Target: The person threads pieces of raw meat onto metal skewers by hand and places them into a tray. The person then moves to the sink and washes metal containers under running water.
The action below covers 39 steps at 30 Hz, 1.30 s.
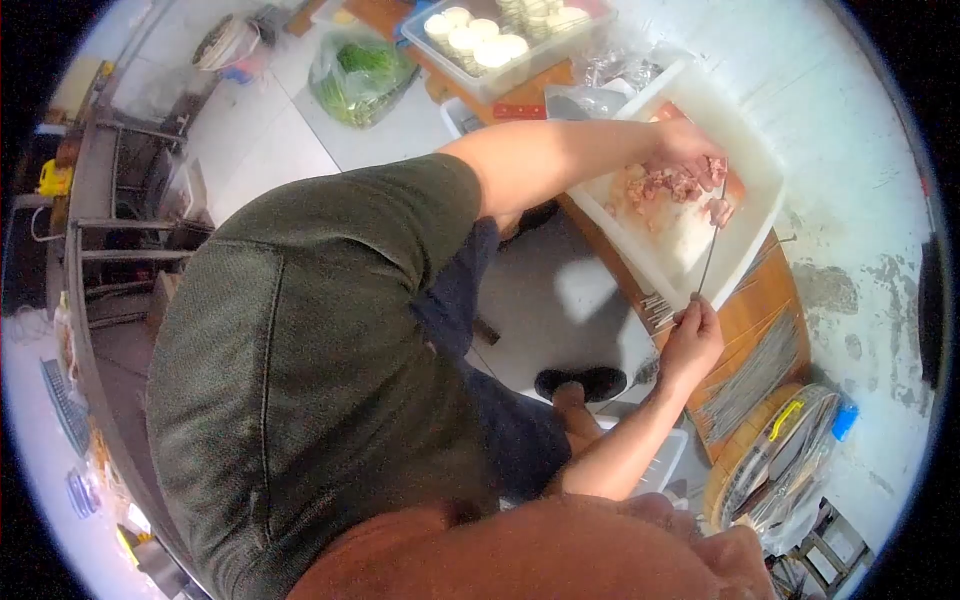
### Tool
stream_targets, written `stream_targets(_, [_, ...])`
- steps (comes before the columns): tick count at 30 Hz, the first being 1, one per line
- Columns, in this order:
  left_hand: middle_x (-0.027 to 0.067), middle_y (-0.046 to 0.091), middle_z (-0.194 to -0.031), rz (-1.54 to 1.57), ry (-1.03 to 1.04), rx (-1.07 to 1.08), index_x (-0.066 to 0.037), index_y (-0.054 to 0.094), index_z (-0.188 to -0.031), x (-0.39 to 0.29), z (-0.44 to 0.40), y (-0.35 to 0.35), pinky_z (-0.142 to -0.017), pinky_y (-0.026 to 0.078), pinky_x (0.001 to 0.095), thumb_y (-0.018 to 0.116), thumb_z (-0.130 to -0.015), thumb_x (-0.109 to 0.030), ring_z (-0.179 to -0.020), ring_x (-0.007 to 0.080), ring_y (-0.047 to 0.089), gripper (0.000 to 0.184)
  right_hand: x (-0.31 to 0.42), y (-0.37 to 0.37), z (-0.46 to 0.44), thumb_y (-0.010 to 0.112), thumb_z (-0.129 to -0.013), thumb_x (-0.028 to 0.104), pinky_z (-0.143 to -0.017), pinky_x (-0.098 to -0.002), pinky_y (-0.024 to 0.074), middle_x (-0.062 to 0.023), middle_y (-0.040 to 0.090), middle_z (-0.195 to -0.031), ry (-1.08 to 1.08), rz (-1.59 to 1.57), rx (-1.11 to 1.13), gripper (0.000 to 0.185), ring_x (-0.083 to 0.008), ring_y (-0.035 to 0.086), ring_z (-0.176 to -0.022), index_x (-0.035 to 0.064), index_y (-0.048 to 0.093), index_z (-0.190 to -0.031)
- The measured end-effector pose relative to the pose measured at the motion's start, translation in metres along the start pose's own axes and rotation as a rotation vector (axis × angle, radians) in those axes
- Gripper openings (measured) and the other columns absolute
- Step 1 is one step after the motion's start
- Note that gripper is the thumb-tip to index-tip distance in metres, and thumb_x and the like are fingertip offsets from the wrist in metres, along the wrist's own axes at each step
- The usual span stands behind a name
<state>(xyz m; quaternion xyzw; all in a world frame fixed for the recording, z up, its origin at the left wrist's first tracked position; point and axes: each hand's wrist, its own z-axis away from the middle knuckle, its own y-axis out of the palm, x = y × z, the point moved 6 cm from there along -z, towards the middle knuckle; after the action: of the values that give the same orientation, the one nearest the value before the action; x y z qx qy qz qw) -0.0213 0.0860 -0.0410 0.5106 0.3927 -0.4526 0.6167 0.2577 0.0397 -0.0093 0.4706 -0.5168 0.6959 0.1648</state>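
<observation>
A thin metal skewer point(709, 262) slants over the white tub point(765, 190), with a chunk of meat point(718, 211) threaded near its upper end. My right hand point(693, 340) grips the lower end of the skewer, just outside the tub's near corner. At the skewer's tip, my left hand point(685, 145) is closed on a piece of raw meat point(713, 172); its fingertips are partly hidden. Below that hand, more cut raw meat point(650, 188) lies in a heap inside the tub.
Many metal skewers point(755, 375) lie on the wooden table point(783, 275) beside a round container point(740, 465). Past the tub are a red-handled tool point(520, 111), a clear bin point(480, 88) of pale round pieces and a bag of greens point(360, 80). A wall borders the table.
</observation>
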Motion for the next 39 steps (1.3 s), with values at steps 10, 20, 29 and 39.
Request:
stream_targets(10, [0.0104,0.064,-0.082,-0.28,0.127,-0.137,0.001,0.067,-0.091,-0.006,0.006,-0.002,-0.064,0.049,0.0312,0.06,-0.082,-0.016,-0.072,0.0191,0.062,0.021,0.01,-0.004,0.003,0.056,-0.095,0.016,-0.053,-0.0236,0.0385,-0.001,0.057,-0.067,0.01,0.011,-0.021,0.026,-0.0072,0.048,-0.06,-0.0044,0.068,-0.106])
stream_targets(20, [0.0087,0.059,-0.079,-0.218,0.078,-0.194,0.0,0.065,-0.092,-0.017,0.017,0.012,-0.049,0.05,0.0328,0.054,-0.088,-0.016,-0.062,0.0186,0.06,0.021,0.005,-0.004,0.001,0.056,-0.095,0.015,-0.051,-0.0215,0.0355,-0.0008,0.056,-0.069,0.07,-0.09,-0.049,0.025,-0.0067,0.047,-0.059,-0.0057,0.068,-0.106])
stream_targets(29, [0.0066,0.068,-0.092,-0.268,0.199,-0.216,-0.006,0.065,-0.117,-0.035,0.038,0.02,-0.062,0.05,0.0272,0.057,-0.093,-0.027,-0.076,0.0133,0.063,0.033,0.001,-0.001,0.0,0.056,-0.095,0.014,-0.051,-0.0209,0.0348,-0.0004,0.053,-0.068,0.016,-0.114,-0.029,0.025,-0.0056,0.045,-0.058,-0.0051,0.068,-0.106])
stream_targets(39, [0.0077,0.07,-0.097,-0.062,0.323,0.076,-0.005,0.067,-0.115,-0.018,0.01,0.007,-0.065,0.051,0.0297,0.056,-0.094,-0.023,-0.076,0.0135,0.062,0.031,0.021,0.0,0.006,0.055,-0.096,0.018,-0.053,-0.0252,0.042,-0.003,0.056,-0.066,-0.066,-0.01,-0.019,0.026,-0.0095,0.051,-0.057,-0.0015,0.068,-0.107])
